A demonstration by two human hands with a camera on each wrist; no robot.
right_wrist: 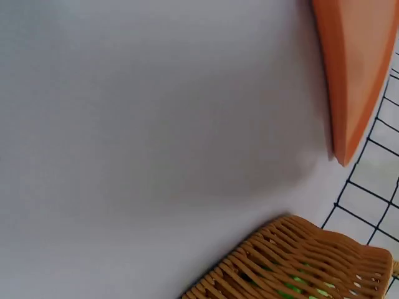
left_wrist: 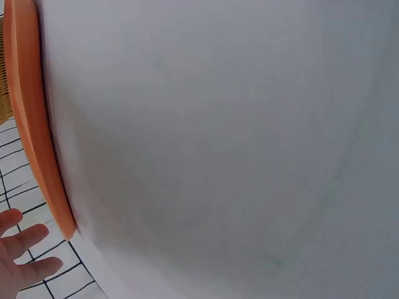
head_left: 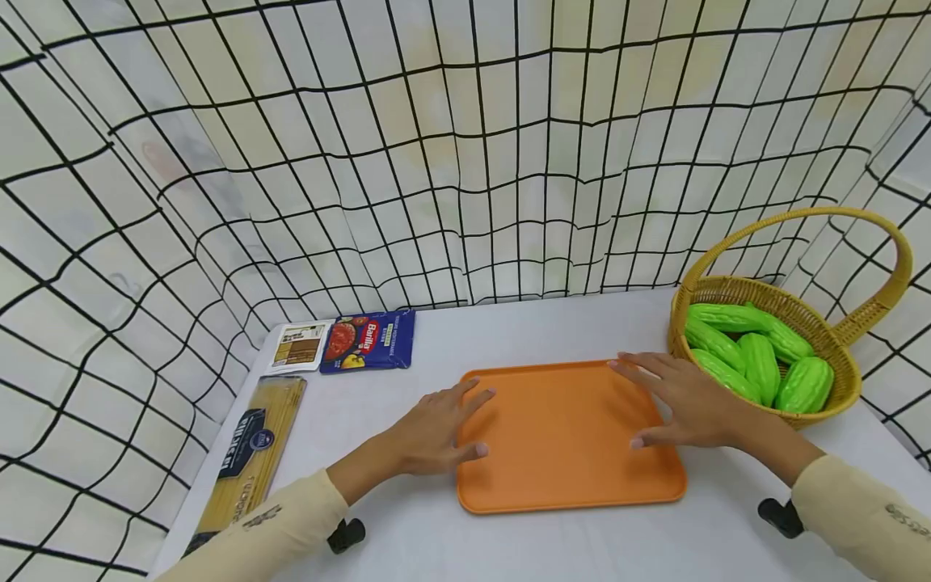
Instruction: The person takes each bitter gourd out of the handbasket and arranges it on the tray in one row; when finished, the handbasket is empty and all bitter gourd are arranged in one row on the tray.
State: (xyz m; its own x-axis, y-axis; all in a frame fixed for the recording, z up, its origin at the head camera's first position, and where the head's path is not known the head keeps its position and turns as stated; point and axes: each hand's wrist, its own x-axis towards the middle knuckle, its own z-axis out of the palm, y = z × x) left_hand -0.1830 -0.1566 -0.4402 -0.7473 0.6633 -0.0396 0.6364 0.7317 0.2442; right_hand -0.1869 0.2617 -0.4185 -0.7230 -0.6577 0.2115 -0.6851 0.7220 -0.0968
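An orange rectangular tray [head_left: 560, 444] lies flat on the white table. My left hand [head_left: 436, 428] is over the tray's left edge with fingers spread, and my right hand [head_left: 684, 400] is over its right edge, fingers extended. Neither hand holds anything; whether they touch the tray I cannot tell. In the left wrist view, fingers of the left hand [left_wrist: 22, 249] show near the tray's edge [left_wrist: 37, 124]. The right wrist view shows the tray's side [right_wrist: 340, 81] but not the right hand.
A yellow wicker basket [head_left: 847, 364] with several green vegetables [head_left: 760, 368] stands at the right. On the left lie a blue Barilla packet [head_left: 368, 341], a white card [head_left: 298, 346] and a spaghetti pack [head_left: 250, 453]. A black grid on white cloth stands behind and at the sides.
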